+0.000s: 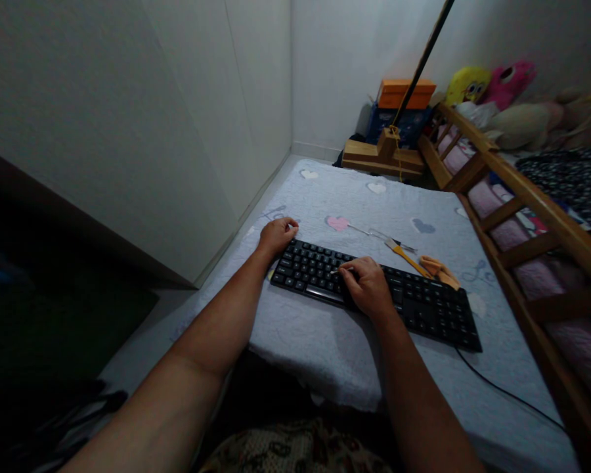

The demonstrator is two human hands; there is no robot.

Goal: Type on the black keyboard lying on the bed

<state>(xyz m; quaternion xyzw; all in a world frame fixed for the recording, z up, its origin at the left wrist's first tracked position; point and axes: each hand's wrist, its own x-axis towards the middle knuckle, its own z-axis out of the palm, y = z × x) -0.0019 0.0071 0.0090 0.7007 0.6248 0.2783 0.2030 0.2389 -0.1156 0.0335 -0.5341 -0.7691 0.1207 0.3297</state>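
Remotely, I view a slatted wooden bed holding plush toys, beside a bench draped in textured heart-print fabric. Across it lies a flat black plastic keyboard. My left hand curls at its far left corner, grip unreadable; my right hand has fingers pinching a slim white stick over the keys.
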